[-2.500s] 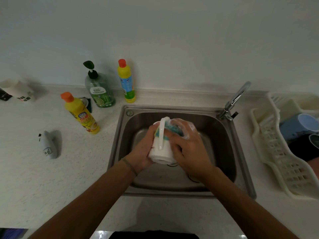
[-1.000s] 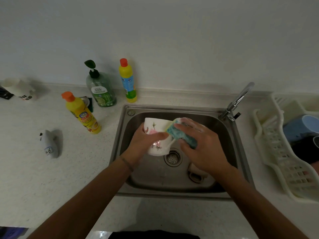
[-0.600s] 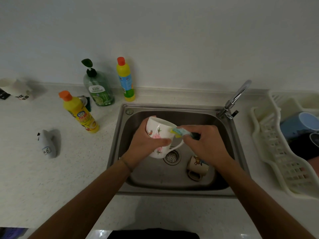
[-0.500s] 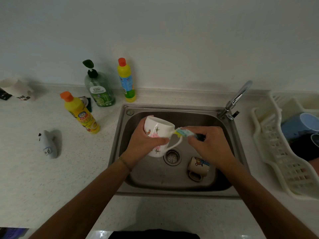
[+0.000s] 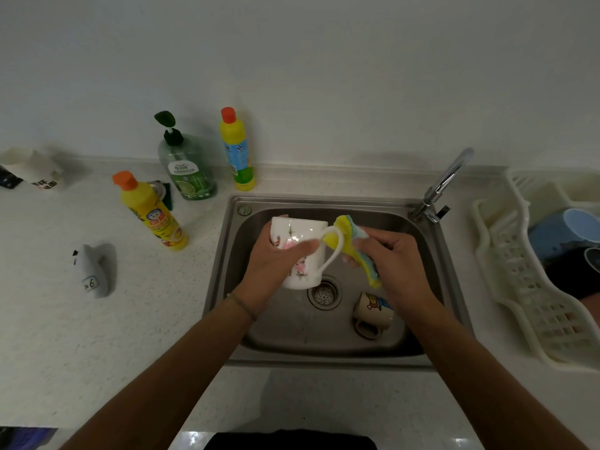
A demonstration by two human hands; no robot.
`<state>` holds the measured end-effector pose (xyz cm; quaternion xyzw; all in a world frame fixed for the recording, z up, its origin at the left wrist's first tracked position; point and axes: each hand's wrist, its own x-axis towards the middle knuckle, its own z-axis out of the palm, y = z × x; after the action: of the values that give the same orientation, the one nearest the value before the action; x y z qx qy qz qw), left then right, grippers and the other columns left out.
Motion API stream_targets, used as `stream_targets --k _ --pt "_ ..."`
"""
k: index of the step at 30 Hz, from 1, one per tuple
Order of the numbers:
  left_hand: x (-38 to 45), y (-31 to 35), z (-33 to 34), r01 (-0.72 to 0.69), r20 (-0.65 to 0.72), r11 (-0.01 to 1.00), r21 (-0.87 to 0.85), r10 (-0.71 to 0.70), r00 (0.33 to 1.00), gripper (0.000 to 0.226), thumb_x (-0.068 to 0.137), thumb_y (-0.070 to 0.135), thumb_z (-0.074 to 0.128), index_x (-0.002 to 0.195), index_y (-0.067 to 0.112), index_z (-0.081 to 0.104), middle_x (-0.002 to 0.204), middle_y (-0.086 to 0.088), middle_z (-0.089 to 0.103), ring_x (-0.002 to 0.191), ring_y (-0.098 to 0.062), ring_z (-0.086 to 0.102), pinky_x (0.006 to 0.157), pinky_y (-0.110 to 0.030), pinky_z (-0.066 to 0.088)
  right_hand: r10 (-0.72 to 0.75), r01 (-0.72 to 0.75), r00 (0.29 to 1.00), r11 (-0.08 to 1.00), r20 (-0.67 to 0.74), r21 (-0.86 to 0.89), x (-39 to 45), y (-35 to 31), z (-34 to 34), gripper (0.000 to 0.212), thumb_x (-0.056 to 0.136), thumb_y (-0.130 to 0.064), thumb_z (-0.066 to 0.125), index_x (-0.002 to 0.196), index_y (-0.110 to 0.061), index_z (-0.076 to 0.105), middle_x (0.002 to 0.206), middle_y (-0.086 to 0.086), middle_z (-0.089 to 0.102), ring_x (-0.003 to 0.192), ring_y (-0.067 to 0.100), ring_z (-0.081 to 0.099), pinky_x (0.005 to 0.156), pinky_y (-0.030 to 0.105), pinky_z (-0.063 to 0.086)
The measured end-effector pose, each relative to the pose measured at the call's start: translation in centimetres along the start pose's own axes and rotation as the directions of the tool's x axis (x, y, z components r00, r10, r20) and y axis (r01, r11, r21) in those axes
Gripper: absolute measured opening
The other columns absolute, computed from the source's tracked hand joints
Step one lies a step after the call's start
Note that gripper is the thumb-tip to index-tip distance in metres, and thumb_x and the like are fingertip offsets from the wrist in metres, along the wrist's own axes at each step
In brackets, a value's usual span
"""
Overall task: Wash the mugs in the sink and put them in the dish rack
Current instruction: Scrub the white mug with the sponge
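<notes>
I see both hands crowding the middle of the stainless steel sink (image 5: 431,319): my left hand (image 5: 276,267) grips a white floral mug (image 5: 300,251), my right hand (image 5: 397,264) a yellow and blue sponge (image 5: 354,251). A beige cartoon mug (image 5: 371,315) lies on the basin floor by the drain (image 5: 324,293), under the right wrist. The curved chrome tap (image 5: 444,183) blocks the rear right corner. The near left floor of the basin lies open. The white plastic dish rack (image 5: 519,287) holds a blue cup (image 5: 565,232) at its far end; its near slats are free.
</notes>
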<state>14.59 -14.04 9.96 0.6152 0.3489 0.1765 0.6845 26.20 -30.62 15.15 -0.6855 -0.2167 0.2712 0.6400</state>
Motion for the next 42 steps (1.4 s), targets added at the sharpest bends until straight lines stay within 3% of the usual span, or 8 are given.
stream_targets --k 6,14,18,22,25,28,32,42 --pt "0.5 -0.8 -0.6 0.073 -0.019 0.992 -0.100 -0.075 0.997 0.055 0.081 0.023 0.085 0.130 0.013 0.063 0.115 -0.010 0.075 0.105 -0.028 0.073 0.088 -0.048 0.062 0.124 -0.127 0.991 0.987 0.042 0.100 -0.5 0.7 0.9 0.021 0.097 -0.007 0.059 0.111 -0.011 0.074 0.091 0.012 0.078 0.078 0.023 0.073 0.071 0.028 0.057" --pt "0.8 -0.4 -0.3 0.077 -0.024 0.988 -0.136 -0.081 0.996 0.049 0.083 0.019 0.081 0.129 0.011 0.063 0.113 -0.011 0.076 0.102 -0.028 0.075 0.084 -0.044 0.063 0.220 -0.224 0.975 0.959 0.040 0.171 -0.7 2.8 1.9 0.016 0.094 -0.012 0.063 0.097 -0.009 0.079 0.097 0.021 0.075 0.093 0.044 0.070 0.091 0.055 0.056" --pt "0.6 -0.8 -0.1 0.085 0.019 0.992 -0.096 -0.084 0.996 0.070 0.070 0.033 0.092 0.129 0.011 0.063 0.114 -0.011 0.075 0.100 -0.027 0.075 0.078 -0.038 0.063 0.235 -0.215 0.972 0.927 -0.028 0.307 -0.1 1.7 1.4 0.021 0.096 -0.002 0.057 0.099 -0.006 0.077 0.096 0.022 0.075 0.081 0.031 0.072 0.079 0.039 0.061" --pt "1.2 -0.5 -0.2 0.086 0.009 0.994 -0.074 -0.086 0.996 0.060 0.076 0.027 0.088 0.129 0.012 0.062 0.113 -0.010 0.076 0.100 -0.027 0.075 0.074 -0.034 0.063 0.193 -0.192 0.981 0.979 -0.004 0.062 -1.3 2.3 1.9 0.018 0.096 -0.009 0.062 0.097 -0.013 0.079 0.092 0.012 0.077 0.090 0.037 0.072 0.089 0.055 0.058" --pt "1.5 -0.7 -0.9 0.073 -0.020 0.997 -0.019 -0.073 0.997 0.080 0.058 0.041 0.093 0.126 0.013 0.063 0.111 -0.008 0.076 0.098 -0.025 0.076 0.078 -0.042 0.064 -0.067 0.036 0.992 0.963 -0.110 -0.267 -1.0 1.0 -0.1 0.018 0.097 -0.017 0.065 0.110 -0.024 0.076 0.084 -0.004 0.076 0.074 0.016 0.071 0.070 0.038 0.063" --pt "1.7 -0.8 -1.0 0.041 -0.037 0.998 0.043 -0.039 0.999 0.086 0.051 0.048 0.095 0.124 0.015 0.064 0.110 -0.007 0.076 0.096 -0.024 0.076 0.081 -0.050 0.064 -0.482 0.402 0.875 0.666 0.049 -0.629 -0.8 -0.1 -1.2 0.033 0.098 -0.020 0.060 0.131 -0.021 0.065 0.096 -0.017 0.068 0.065 0.000 0.058 0.056 0.010 0.046" --pt "1.8 0.3 -0.3 0.000 -0.058 0.987 0.163 0.010 0.998 0.093 0.044 0.064 0.091 0.122 0.023 0.062 0.106 0.003 0.076 0.091 -0.014 0.076 0.078 -0.040 0.065 -0.462 0.595 0.741 0.115 0.488 -0.795 -0.2 2.0 -0.8 0.043 0.098 -0.025 0.048 0.138 -0.014 0.059 0.120 0.012 0.068 0.095 0.022 0.062 0.076 0.039 0.057" --pt "2.4 0.1 -0.7 0.005 -0.095 0.969 0.248 0.019 0.995 0.100 0.038 0.075 0.090 0.121 0.026 0.063 0.105 0.007 0.076 0.091 -0.013 0.076 0.081 -0.045 0.064 -0.501 0.616 0.687 0.019 0.526 -0.787 0.5 4.1 -0.4 0.041 0.097 -0.020 0.052 0.136 -0.009 0.061 0.128 0.015 0.066 0.102 0.031 0.063 0.078 0.045 0.058"
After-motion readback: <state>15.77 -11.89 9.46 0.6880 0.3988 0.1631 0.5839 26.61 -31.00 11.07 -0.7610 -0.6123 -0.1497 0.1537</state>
